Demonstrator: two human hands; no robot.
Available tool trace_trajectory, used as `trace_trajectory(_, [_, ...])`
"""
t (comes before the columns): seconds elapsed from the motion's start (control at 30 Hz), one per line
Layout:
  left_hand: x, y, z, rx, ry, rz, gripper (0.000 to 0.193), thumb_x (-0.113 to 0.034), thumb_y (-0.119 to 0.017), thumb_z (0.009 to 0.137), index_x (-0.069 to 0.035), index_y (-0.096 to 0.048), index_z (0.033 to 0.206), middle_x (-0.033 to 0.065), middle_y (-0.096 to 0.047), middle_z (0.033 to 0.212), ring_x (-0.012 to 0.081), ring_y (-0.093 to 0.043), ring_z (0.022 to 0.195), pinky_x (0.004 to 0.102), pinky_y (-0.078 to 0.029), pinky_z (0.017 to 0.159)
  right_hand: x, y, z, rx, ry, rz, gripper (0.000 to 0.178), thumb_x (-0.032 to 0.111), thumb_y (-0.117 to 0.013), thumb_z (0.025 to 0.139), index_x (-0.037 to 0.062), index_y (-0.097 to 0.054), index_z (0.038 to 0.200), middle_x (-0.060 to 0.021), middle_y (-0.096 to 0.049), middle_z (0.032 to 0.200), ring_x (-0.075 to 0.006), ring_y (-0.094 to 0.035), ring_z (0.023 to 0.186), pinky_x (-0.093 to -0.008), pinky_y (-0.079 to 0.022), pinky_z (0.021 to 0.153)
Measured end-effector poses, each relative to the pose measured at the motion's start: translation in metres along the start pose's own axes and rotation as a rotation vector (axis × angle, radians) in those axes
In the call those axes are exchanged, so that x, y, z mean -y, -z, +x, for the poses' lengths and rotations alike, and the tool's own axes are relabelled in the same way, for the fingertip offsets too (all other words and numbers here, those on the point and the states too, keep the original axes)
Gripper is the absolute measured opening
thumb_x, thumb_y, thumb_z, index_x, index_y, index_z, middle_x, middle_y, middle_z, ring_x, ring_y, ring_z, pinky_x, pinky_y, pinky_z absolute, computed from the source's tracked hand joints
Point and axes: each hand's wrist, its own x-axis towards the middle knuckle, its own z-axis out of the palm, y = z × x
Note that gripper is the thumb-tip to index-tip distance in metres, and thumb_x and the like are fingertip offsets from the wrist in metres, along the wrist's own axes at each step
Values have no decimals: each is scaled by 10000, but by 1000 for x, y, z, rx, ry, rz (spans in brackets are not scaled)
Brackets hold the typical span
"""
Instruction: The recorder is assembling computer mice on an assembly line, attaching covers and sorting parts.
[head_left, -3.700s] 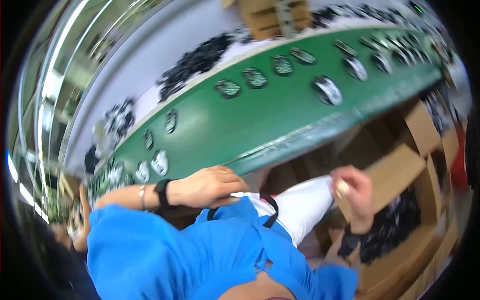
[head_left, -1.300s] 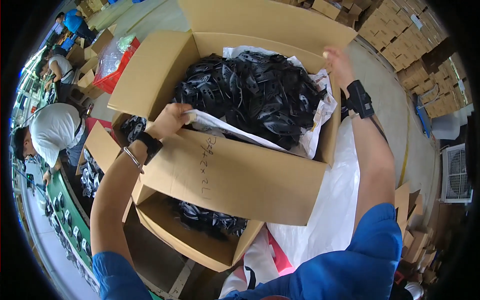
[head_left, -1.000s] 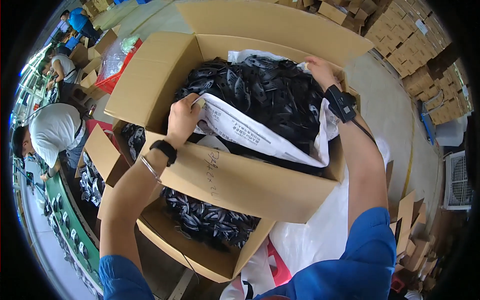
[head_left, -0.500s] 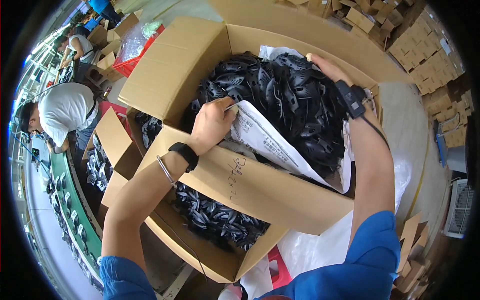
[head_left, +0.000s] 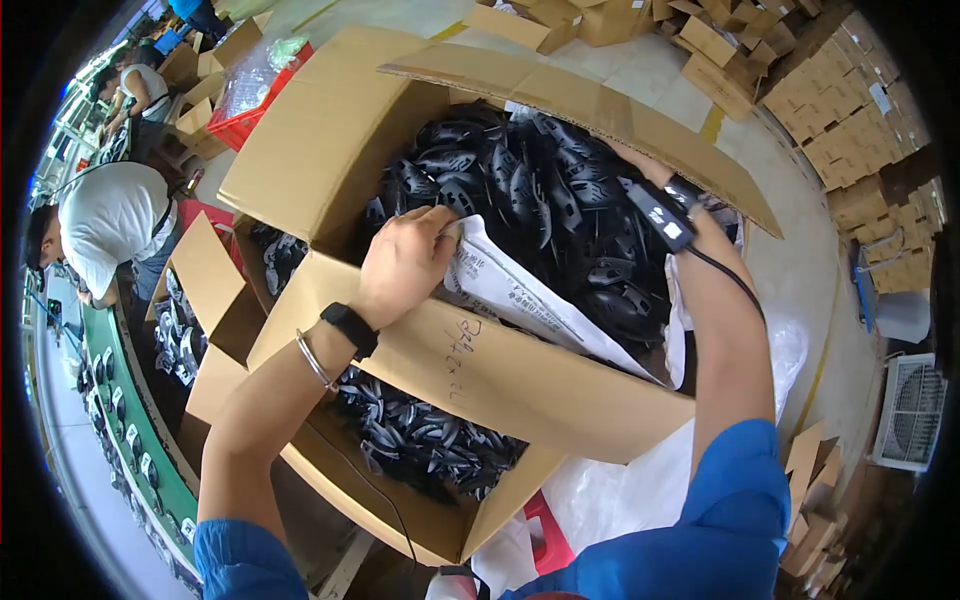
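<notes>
Our left hand (head_left: pixel 405 258) grips the corner of a printed white sheet (head_left: pixel 545 300) between thumb and fingers, at the near side of a large cardboard box (head_left: pixel 500 370). The sheet slants down to the right inside that box, beside a heap of curved black plastic parts (head_left: pixel 520 195). Our right hand (head_left: pixel 648 170) reaches beneath the far flap (head_left: pixel 580 95); its fingers are hidden, so we cannot tell whether they are closed. Below us, a lower cardboard box (head_left: pixel 350 500) holds smaller black pieces (head_left: pixel 420 440).
</notes>
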Motion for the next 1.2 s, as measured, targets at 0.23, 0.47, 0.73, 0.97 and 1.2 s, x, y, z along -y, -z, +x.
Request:
trace_trajectory(0.23, [5,-1,-7,-71,85,-51,174,-23,-548,794,7,-616,952,184,-629,856,324,-626,736,330,-493,652,-1,-27,-2,-214,253,18,410,394,-439,903,54,-632,1025,-207,-634,995,-398,-587,936,-412,-456,817])
trace_trajectory(0.47, [4,-6,1,-99,21,-28,168,-46,-569,778,-15,-636,929,171,-641,891,359,-619,813,381,-502,724,15,57,-14,-73,207,164,351,375,-499,868,65,-658,831,-189,-632,757,-395,-600,755,-452,-466,687])
trace_trajectory(0.73, [-2,0,-1,-80,43,-80,159,-47,-566,769,-6,-617,914,166,-621,848,342,-614,770,355,-497,682,27,91,-29,-110,321,335,469,381,-524,911,-23,-523,674,-58,-443,530,-122,-395,527,-340,-343,491])
trace_trajectory(0.97, [-2,18,-3,-153,123,-467,115,23,-460,759,26,-566,805,43,-540,715,91,-499,695,242,-428,640,55,78,-76,-175,383,195,274,279,-495,917,61,-646,986,-211,-625,869,-392,-590,801,-400,-467,706])
trace_trajectory(1.2, [-59,11,77,-98,-93,-326,368,-225,-634,738,-67,-548,1059,103,-523,554,230,-493,479,318,-412,499,65,69,-107,-157,563,68,263,173,-559,899,37,-628,1113,-184,-652,997,-350,-625,894,-369,-498,773])
